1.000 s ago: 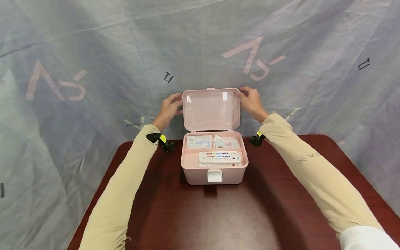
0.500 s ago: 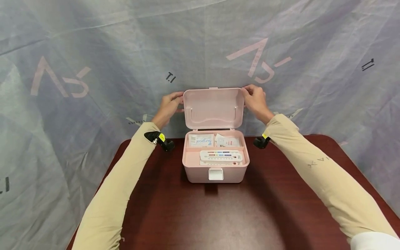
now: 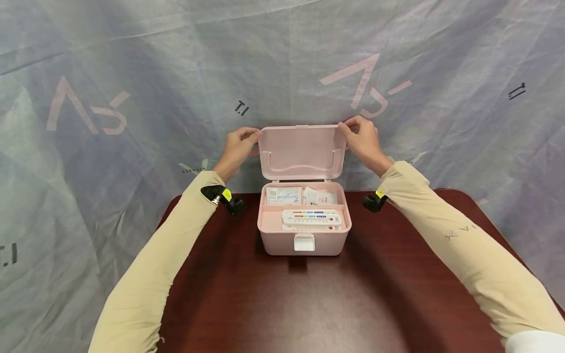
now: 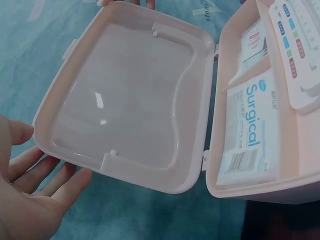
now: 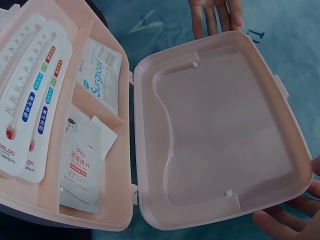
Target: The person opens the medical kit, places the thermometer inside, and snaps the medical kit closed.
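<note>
A pink plastic medicine box stands on the table with its hinged lid raised. At the lid's upper left corner, my left hand holds the edge, its thumb at the rim and fingers partly behind. My right hand pinches the upper right corner, thumb in front and fingers partly hidden behind. Inside the box lie white thermometers in the front compartment. A "Surgical" packet fills the back left compartment, and white alcohol pad sachets the back right one.
The dark reddish-brown table runs out to rounded far corners. A grey printed cloth hangs close behind the box. A white latch is on the box front. Black wrist cameras sit on both sleeves.
The lid has tipped slightly forward, its top edge looking wider and its glare gone. Both hands have moved along with it, the right thumb now over the corner. The box contents look unchanged.
</note>
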`<state>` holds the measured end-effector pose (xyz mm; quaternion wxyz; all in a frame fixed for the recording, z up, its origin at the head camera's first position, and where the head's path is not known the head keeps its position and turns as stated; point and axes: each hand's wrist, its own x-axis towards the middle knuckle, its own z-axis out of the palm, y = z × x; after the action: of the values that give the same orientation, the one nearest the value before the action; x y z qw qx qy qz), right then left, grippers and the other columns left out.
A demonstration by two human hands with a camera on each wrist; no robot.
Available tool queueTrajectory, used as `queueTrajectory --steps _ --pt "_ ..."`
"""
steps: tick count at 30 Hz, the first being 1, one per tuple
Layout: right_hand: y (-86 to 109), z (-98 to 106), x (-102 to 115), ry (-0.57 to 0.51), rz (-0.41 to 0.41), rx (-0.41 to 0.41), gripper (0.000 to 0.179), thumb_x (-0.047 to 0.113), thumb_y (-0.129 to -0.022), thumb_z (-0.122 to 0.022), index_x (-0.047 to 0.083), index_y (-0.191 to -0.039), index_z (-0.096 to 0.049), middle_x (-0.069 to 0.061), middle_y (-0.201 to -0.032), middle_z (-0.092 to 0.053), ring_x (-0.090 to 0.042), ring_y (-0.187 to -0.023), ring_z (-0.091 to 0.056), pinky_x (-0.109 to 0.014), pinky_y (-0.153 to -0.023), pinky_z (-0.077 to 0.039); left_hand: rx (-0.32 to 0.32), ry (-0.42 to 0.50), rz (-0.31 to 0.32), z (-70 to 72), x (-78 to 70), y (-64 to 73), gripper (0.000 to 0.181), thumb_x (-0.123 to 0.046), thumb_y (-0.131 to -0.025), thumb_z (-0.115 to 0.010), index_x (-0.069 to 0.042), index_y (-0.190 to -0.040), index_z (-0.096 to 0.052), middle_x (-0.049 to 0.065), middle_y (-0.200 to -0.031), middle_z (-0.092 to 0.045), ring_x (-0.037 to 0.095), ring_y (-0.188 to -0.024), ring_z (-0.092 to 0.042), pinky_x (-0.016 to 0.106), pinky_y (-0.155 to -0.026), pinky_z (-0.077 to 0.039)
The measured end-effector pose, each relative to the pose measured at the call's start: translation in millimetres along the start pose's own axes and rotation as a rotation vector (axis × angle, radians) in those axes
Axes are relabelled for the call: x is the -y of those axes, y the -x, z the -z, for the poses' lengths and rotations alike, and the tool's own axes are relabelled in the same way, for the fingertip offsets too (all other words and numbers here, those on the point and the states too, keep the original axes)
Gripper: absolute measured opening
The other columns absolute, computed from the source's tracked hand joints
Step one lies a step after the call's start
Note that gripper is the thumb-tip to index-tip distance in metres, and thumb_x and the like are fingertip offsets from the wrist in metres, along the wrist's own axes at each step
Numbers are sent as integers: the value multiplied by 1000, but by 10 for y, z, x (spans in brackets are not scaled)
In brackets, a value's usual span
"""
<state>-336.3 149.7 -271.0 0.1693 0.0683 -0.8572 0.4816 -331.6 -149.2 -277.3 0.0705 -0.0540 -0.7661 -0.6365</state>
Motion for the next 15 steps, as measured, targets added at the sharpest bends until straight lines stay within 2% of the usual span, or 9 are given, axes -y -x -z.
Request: queueTrajectory --steps 2,5,13,15 --pt "14 15 9 11 17 13 34 30 -97 -54 -1 -109 -61 -16 -104 -63 -27 -83 -61 -22 -58 -52 8 10 -4 2 -9 14 33 -19 -96 -56 1 -122 -58 19 -120 -58 29 -110 -56 43 -88 -50" --pt "33 36 14 16 41 39 34 30 -97 -54 0 -112 -62 -16 -107 -62 -27 -88 -63 -23 -61 -53 15 3 -6 4 -11 25 33 -20 -96 -57 0 -123 -59 17 -120 -58 28 -109 -57 42 -87 -50" --pt "88 106 19 19 76 112 36 30 -97 -53 0 -116 -63 -19 -112 -61 -31 -97 -63 -38 -72 -54 34 -24 -21 12 -6 62 34 -21 -95 -58 -2 -123 -60 16 -117 -59 27 -108 -58 39 -84 -52" --pt "101 120 21 27 87 120 36 29 -97 -53 0 -117 -63 -19 -112 -61 -32 -97 -63 -38 -72 -54 40 -25 -30 14 -9 71 34 -20 -96 -58 -1 -123 -60 16 -118 -58 27 -108 -58 39 -84 -52"
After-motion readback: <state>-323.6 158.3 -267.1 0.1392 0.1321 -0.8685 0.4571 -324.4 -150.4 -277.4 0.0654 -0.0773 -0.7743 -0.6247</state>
